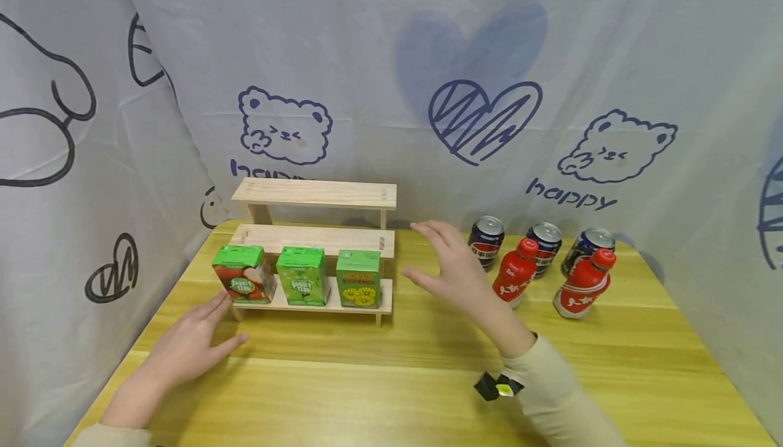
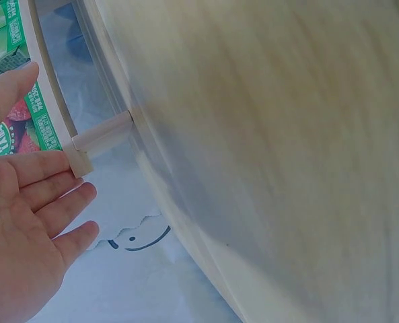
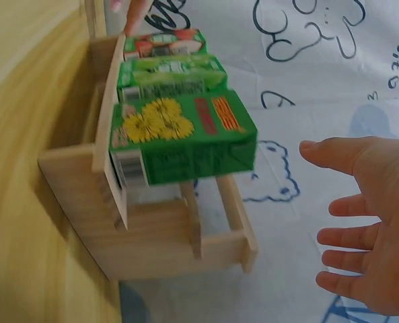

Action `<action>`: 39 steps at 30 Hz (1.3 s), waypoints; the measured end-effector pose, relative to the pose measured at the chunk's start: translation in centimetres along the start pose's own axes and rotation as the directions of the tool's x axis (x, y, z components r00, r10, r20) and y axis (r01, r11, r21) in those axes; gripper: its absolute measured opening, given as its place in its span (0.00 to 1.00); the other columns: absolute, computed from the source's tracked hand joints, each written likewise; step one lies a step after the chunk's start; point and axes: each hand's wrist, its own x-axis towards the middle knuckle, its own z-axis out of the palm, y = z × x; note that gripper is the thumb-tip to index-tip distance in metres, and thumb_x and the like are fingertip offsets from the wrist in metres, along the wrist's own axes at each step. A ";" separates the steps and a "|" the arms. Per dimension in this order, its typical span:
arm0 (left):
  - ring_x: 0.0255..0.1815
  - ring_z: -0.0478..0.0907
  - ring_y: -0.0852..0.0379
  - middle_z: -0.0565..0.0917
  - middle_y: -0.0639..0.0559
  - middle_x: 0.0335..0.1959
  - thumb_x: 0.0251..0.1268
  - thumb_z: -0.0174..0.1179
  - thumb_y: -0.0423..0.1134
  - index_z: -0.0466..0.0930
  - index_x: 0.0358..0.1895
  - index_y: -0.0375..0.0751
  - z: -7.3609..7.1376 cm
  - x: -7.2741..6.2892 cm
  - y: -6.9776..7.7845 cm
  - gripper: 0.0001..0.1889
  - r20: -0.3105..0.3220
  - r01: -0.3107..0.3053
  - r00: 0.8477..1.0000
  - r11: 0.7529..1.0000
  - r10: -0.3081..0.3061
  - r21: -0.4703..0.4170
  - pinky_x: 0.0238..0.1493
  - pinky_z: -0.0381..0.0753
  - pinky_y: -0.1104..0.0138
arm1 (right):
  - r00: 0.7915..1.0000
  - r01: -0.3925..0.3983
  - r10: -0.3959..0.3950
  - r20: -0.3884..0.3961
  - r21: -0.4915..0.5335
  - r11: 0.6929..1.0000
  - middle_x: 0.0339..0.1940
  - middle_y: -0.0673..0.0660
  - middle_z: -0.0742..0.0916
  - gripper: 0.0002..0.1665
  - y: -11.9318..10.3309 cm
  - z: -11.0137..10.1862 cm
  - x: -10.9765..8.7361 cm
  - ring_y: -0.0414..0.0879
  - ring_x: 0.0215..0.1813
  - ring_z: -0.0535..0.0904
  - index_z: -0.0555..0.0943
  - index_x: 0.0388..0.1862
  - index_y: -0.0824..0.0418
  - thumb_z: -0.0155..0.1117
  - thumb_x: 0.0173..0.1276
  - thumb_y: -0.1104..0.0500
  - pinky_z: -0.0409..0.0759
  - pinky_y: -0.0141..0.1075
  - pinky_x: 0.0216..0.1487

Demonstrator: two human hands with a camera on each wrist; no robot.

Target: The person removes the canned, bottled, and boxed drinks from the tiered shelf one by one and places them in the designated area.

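A three-step wooden display shelf [image 1: 330, 238] stands on the table, with three drink cartons in a row on its lowest step. The left one is a red and green carton [image 1: 242, 274], the middle a light green carton [image 1: 302, 276], the right a green carton with yellow flowers [image 1: 358, 278]. My left hand [image 1: 186, 344] is at the shelf's front left corner, fingers extended, fingertips at the end of the lowest step. Holding nothing, my right hand [image 1: 455, 270] is raised right of the shelf, fingers and thumb spread apart; the flower carton [image 3: 186, 134] is nearest it in the right wrist view.
Behind and right of my right hand stand dark blue cans [image 1: 486, 242] in a row at the back. In front of them are two red bottles, a left bottle [image 1: 514, 274] and a right bottle [image 1: 584, 284]. A printed white curtain [image 1: 367, 80] hangs behind the table [image 1: 391, 392].
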 end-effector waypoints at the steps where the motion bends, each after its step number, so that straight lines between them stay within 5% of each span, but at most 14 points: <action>1: 0.63 0.70 0.25 0.67 0.27 0.69 0.62 0.61 0.60 0.67 0.67 0.25 0.0 0.0 0.0 0.43 0.000 0.000 1.000 1.000 0.000 0.000 0.66 0.68 0.37 | 1.000 -0.004 0.004 0.013 0.009 1.000 0.62 0.61 0.79 0.43 -0.2 0.3 0.1 0.55 0.67 0.72 0.72 0.67 0.61 0.75 0.56 0.45 0.74 0.49 0.70; 20: 0.64 0.68 0.24 0.66 0.27 0.69 0.63 0.60 0.60 0.66 0.67 0.24 -0.2 0.0 0.1 0.43 0.001 0.006 1.000 1.000 -0.006 -0.001 0.66 0.67 0.36 | 0.988 -0.022 0.011 0.155 0.072 0.997 0.62 0.58 0.80 0.41 -3.0 4.5 1.5 0.53 0.65 0.74 0.72 0.67 0.59 0.73 0.59 0.44 0.75 0.47 0.69; 28: 0.63 0.69 0.24 0.67 0.27 0.69 0.63 0.60 0.60 0.66 0.67 0.24 -0.1 0.2 -0.1 0.43 -0.004 0.003 1.000 1.000 -0.003 -0.005 0.66 0.68 0.36 | 0.975 -0.059 0.041 0.216 0.074 0.996 0.61 0.56 0.79 0.40 -3.7 5.9 2.3 0.51 0.62 0.74 0.71 0.68 0.56 0.70 0.61 0.41 0.83 0.43 0.52; 35: 0.63 0.69 0.25 0.67 0.27 0.69 0.63 0.61 0.59 0.67 0.67 0.24 -0.1 0.1 -0.2 0.42 -0.010 0.000 1.000 1.000 0.000 -0.008 0.66 0.68 0.37 | 0.966 -0.082 0.069 0.251 0.040 0.996 0.62 0.56 0.79 0.40 -3.9 6.6 2.8 0.50 0.64 0.74 0.71 0.69 0.55 0.68 0.62 0.39 0.82 0.44 0.57; 39: 0.63 0.69 0.24 0.67 0.27 0.69 0.63 0.61 0.59 0.67 0.66 0.24 0.0 0.0 -0.2 0.42 -0.009 0.000 1.000 1.000 0.000 -0.011 0.66 0.68 0.37 | 0.966 -0.090 0.077 0.248 0.041 0.995 0.59 0.54 0.79 0.38 -3.8 6.9 2.9 0.49 0.61 0.74 0.73 0.66 0.55 0.69 0.61 0.39 0.82 0.42 0.51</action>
